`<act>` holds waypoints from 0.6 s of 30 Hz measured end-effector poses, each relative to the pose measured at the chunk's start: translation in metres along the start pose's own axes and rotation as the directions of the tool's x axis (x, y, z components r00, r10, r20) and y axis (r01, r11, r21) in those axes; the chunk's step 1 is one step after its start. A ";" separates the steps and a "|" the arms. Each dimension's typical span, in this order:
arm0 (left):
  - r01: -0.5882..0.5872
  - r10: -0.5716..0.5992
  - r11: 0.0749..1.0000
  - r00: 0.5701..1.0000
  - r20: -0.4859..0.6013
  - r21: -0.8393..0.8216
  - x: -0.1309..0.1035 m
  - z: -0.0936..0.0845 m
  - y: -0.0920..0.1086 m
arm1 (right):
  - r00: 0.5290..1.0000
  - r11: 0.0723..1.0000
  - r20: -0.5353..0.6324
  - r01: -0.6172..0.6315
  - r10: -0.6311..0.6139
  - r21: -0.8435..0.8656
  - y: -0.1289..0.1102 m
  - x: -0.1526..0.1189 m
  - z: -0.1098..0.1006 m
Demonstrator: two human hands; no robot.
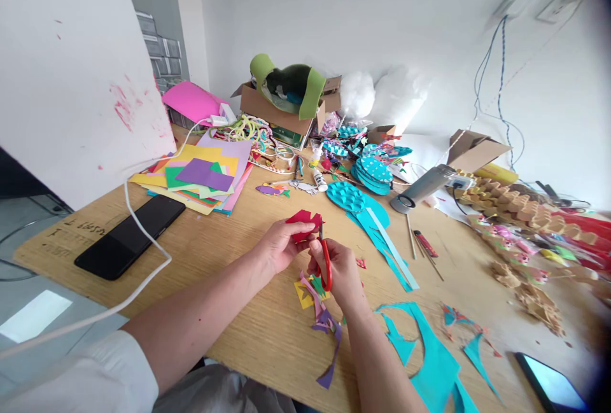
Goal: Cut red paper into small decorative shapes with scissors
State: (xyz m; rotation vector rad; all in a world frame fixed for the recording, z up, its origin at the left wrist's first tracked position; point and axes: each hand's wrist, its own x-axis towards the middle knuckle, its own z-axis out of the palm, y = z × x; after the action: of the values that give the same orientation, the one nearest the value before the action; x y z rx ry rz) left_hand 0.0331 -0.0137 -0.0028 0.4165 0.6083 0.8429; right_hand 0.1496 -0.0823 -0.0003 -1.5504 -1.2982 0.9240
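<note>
My left hand pinches a small piece of red paper over the middle of the table. My right hand grips a pair of scissors with red handles. The dark blades point away from me and meet the right side of the red paper, which has a notch in its edge. How far the blades are apart I cannot tell. Below my hands lie pink, yellow and green paper scraps and a curling purple strip.
Coloured paper sheets and a black phone with a white cable across it lie left. Turquoise offcuts spread right, near another phone. A grey cylinder, a glue bottle and a cardboard box stand farther back.
</note>
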 end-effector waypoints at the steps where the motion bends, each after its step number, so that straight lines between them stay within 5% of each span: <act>1: -0.002 0.002 1.000 1.000 0.001 0.001 0.000 0.000 0.000 | 1.000 1.000 0.003 -0.002 0.002 -0.002 0.000 0.000 0.000; 18: -0.095 0.094 0.995 0.995 0.027 0.026 0.002 -0.002 -0.002 | 1.000 0.999 -0.013 -0.020 0.020 -0.027 -0.003 0.000 0.000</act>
State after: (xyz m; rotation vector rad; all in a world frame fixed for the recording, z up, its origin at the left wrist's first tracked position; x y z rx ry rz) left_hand 0.0341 -0.0130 -0.0055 0.4832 0.5796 0.9191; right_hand 0.1482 -0.0825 0.0023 -1.5901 -1.2935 0.9112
